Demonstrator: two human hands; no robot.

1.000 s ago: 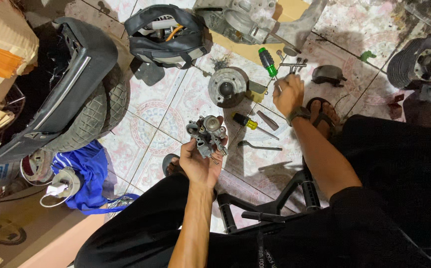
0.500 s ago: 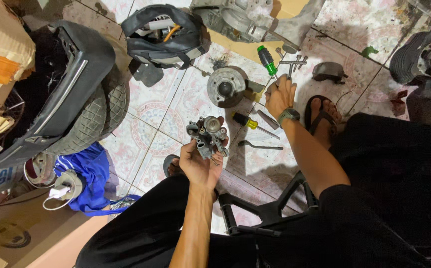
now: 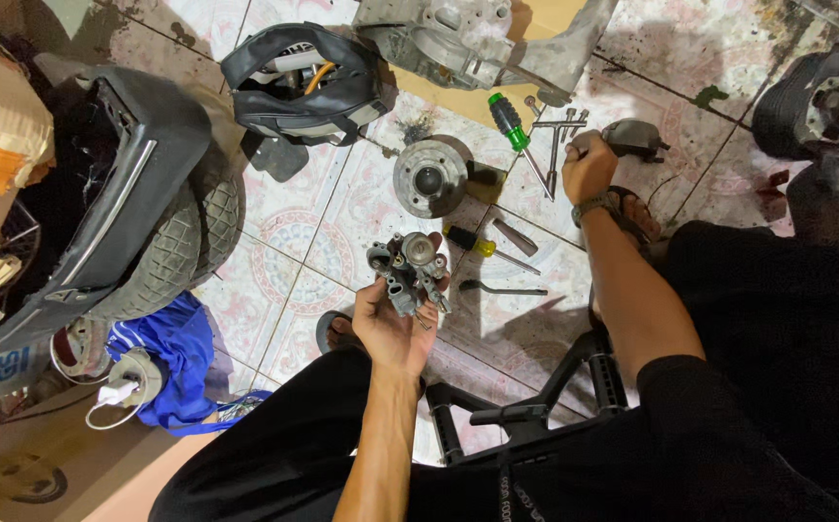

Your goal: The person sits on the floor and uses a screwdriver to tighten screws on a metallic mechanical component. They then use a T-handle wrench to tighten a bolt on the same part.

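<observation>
Tyre (image 3: 183, 242) and a dark body panel (image 3: 110, 164) lie at the left, with a blue cloth (image 3: 173, 358) nearer. In the middle, the left hand (image 3: 392, 329) grips a grey metal carburettor-like part (image 3: 408, 266) from below, fingers curled around it, held above the tiled floor (image 3: 313, 232). Beyond it sits a round metal hub (image 3: 429, 179), with a yellow-handled screwdriver (image 3: 473, 244) just right. The right hand (image 3: 589, 166) has moved farther out than a second ago and is now closed among the T-handled wrenches (image 3: 560, 130) beside a green-handled screwdriver (image 3: 506, 116); what it pinches, I cannot tell.
</observation>
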